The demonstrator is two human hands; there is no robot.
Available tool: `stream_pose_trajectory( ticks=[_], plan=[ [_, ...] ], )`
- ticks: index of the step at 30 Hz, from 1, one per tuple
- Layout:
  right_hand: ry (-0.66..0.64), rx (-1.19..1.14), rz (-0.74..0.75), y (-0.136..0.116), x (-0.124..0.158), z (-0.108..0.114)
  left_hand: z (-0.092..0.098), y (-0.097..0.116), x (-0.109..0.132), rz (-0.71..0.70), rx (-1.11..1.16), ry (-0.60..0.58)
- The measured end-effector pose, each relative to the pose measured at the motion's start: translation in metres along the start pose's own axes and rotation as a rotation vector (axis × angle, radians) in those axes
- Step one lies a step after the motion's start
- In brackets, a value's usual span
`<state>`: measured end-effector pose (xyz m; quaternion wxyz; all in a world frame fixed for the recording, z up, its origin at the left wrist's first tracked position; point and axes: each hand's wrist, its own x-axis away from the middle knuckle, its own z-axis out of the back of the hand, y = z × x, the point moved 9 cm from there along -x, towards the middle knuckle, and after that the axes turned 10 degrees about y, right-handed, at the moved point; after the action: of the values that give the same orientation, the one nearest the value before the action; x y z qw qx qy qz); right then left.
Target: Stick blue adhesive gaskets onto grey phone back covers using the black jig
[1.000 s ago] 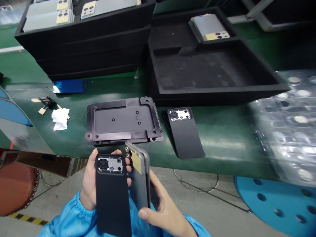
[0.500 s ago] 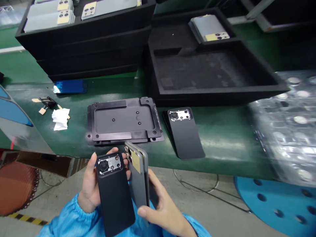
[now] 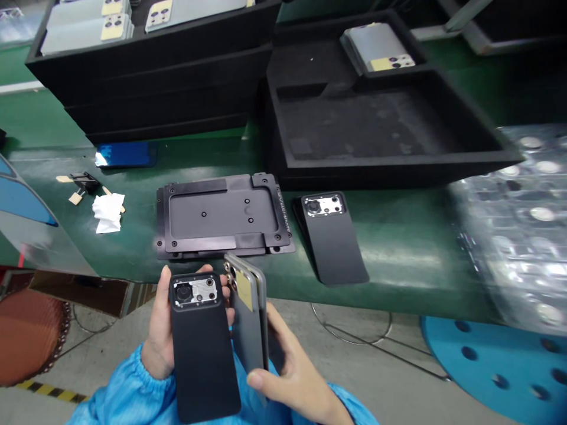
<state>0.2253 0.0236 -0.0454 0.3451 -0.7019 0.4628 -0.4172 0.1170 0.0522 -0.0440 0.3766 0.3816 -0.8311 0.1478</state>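
In my left hand [image 3: 160,336] is a black phone back cover [image 3: 206,360] with a silver camera plate at its top, its broad face turned up to me. The fingers wrap round behind it. My right hand [image 3: 295,372] is closed on a pair of silver-grey phone back panels [image 3: 248,316], held on edge just right of the black cover. Yellow film and camera rings show on the nearer panel. Beyond my hands a dark metal fixture [image 3: 221,213] with a shallow phone-shaped recess lies on the green bench. More black covers [image 3: 336,248] lie stacked to its right.
Stacked black foam trays [image 3: 168,77] with silver panels stand at the back left. Another black tray [image 3: 398,162] sits at the back right, near clear plastic blister trays [image 3: 522,236]. A blue film-covered piece [image 3: 126,154], a crumpled tissue [image 3: 108,212] and a binder clip [image 3: 86,183] lie leftward.
My left hand has turned the black cover slightly, so it stands straighter in view. My right hand keeps its hold on the silver-grey panels, almost unmoved.
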Motion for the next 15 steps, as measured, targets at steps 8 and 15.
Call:
stream_pose_trajectory(
  ticks=[8,15],
  plan=[
    [0.006,0.019,0.003,0.004,0.000,0.002,0.001,0.001,0.003,-0.038,-0.046,-0.030],
    [0.214,-0.036,0.114,-0.004,0.002,0.018,0.008,0.011,0.005,-0.218,-0.089,0.013]
  ],
)
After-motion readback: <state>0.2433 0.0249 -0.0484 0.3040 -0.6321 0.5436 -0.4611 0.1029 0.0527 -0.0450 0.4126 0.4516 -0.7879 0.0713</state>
